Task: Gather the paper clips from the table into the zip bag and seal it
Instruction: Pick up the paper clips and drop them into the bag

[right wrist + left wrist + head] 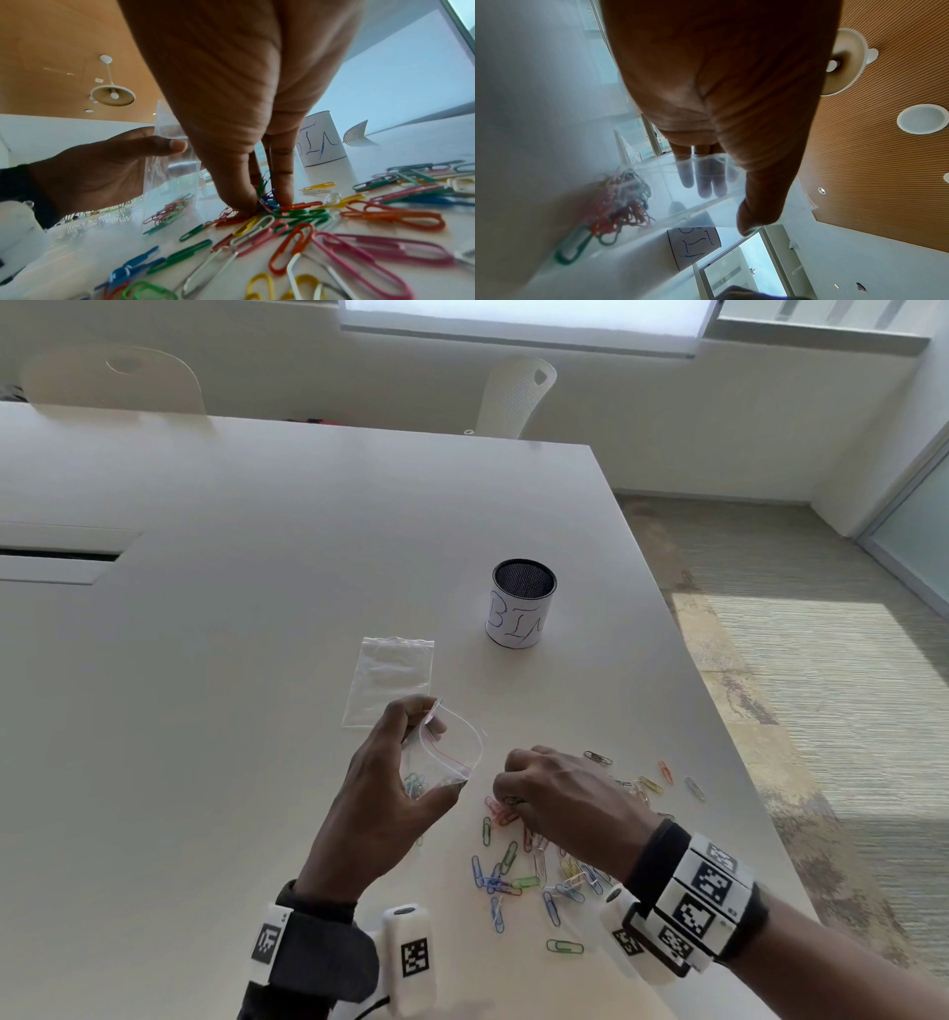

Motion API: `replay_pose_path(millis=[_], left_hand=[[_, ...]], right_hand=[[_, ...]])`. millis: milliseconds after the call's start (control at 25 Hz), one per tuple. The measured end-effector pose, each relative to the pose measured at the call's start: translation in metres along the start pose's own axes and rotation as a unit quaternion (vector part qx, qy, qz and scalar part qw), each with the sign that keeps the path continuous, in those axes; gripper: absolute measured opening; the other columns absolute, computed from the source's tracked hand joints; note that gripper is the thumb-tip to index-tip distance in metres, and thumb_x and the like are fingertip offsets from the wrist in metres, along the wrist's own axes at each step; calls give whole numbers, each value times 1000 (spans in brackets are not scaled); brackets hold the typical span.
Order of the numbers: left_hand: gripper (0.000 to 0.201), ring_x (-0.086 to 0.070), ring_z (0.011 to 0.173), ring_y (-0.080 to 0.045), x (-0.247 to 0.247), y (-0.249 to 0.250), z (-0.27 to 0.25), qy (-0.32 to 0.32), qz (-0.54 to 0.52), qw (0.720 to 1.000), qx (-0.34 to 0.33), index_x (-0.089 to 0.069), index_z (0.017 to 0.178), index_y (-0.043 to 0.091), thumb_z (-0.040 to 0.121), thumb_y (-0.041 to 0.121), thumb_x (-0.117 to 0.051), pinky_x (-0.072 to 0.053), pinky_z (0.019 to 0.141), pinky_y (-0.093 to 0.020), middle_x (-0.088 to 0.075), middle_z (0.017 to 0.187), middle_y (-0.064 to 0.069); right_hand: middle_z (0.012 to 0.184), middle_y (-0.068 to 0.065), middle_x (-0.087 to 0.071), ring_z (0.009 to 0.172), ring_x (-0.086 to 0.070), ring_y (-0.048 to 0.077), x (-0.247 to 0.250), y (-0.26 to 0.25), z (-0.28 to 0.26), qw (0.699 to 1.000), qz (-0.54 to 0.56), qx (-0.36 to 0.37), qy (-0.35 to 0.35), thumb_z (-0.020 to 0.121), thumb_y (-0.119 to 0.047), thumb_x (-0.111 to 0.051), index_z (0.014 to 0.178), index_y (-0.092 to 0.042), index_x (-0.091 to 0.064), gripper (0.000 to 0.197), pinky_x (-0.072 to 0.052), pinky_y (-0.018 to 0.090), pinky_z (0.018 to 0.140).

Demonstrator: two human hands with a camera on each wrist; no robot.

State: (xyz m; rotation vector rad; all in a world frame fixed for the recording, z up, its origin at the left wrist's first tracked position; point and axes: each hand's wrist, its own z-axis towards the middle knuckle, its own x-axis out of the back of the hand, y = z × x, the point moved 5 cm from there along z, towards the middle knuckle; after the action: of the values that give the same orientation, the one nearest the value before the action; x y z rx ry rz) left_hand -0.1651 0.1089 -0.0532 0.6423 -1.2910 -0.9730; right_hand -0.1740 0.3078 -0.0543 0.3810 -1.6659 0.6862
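My left hand (442,755) holds a small clear zip bag (436,775) upright just above the table, thumb and fingers pinching its sides so the red-lined mouth gapes open. Several coloured paper clips (623,203) lie at the bottom of the bag (667,203). Just to the right, my right hand (509,801) is down on the table, thumb and fingers pinching a small bunch of blue and green clips (267,194). Loose clips (513,880) in many colours lie scattered under and around that hand (267,203).
A second, empty zip bag (390,680) lies flat beyond the held one. A white cup marked BIN (521,603) stands farther back right. The table's right edge (719,711) runs close to the outer clips. Two white chairs stand at the far side.
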Motion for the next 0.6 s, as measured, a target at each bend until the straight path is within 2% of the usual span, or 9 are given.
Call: replay_pose_path(millis=[80, 160, 240, 280, 360, 440, 520, 600], left_hand=[[69, -62, 116, -6, 1, 0, 0, 0, 2, 1000, -1, -48, 136, 35, 82, 21, -89, -50, 88, -14, -61, 118, 23], [68, -62, 116, -5, 2, 1, -1, 0, -1, 1000, -2, -48, 135, 35, 82, 22, -89, -48, 87, -10, -61, 117, 23], [67, -61, 115, -3, 2, 1, -1, 1, -2, 1000, -2, -49, 134, 34, 82, 23, -89, -46, 87, -6, -61, 116, 22], [67, -61, 115, -2, 2, 1, -1, 1, -1, 1000, -2, -49, 135, 34, 82, 24, -89, -45, 87, -5, -61, 116, 22], [67, -62, 116, -3, 2, 1, -1, 0, 1, 1000, -1, -48, 135, 34, 82, 25, -89, -44, 89, -6, -62, 117, 22], [68, -63, 116, -6, 1, 0, -1, -1, 1, 1000, 1, -48, 135, 36, 82, 26, -89, -44, 91, -9, -62, 118, 21], [68, -63, 115, -7, 1, -1, 0, 1, 1, 1000, 2, -48, 136, 36, 82, 27, -89, -46, 91, -11, -62, 119, 21], [70, -63, 115, -7, 0, -2, 0, 1, 2, 1000, 5, -47, 138, 35, 82, 26, -89, -47, 92, -15, -62, 120, 22]], right_hand=[[100, 0, -69, 83, -68, 13, 1, 0, 1, 1000, -3, -8, 9, 108, -16, -54, 110, -17, -72, 18, -60, 24, 75], [99, 1, -73, 80, -71, 12, 6, 7, 2, 999, 32, -36, 25, 106, -16, -59, 107, -15, -74, 15, -59, 18, 71], [103, 1, -78, 84, -74, 9, 13, 18, 1, 991, 103, -77, 47, 98, -18, -71, 108, -15, -78, 12, -56, 10, 73], [104, 0, -80, 86, -74, 7, 15, 25, 0, 982, 150, -101, 55, 94, -18, -76, 109, -15, -79, 15, -58, 11, 77], [98, 0, -81, 85, -77, 9, 21, 36, -4, 951, 266, -148, 60, 88, -14, -82, 107, -13, -80, 19, -64, 23, 84], [92, 6, -81, 83, -79, 19, 31, 39, -8, 905, 384, -175, 62, 86, -8, -83, 105, -8, -80, 19, -66, 32, 84], [91, 12, -81, 85, -79, 29, 47, 34, -10, 865, 468, -167, 72, 86, -4, -82, 104, -4, -78, 19, -66, 33, 81], [91, 15, -82, 85, -79, 33, 65, 23, -9, 840, 514, -144, 95, 86, -1, -81, 105, -3, -78, 20, -65, 33, 80]])
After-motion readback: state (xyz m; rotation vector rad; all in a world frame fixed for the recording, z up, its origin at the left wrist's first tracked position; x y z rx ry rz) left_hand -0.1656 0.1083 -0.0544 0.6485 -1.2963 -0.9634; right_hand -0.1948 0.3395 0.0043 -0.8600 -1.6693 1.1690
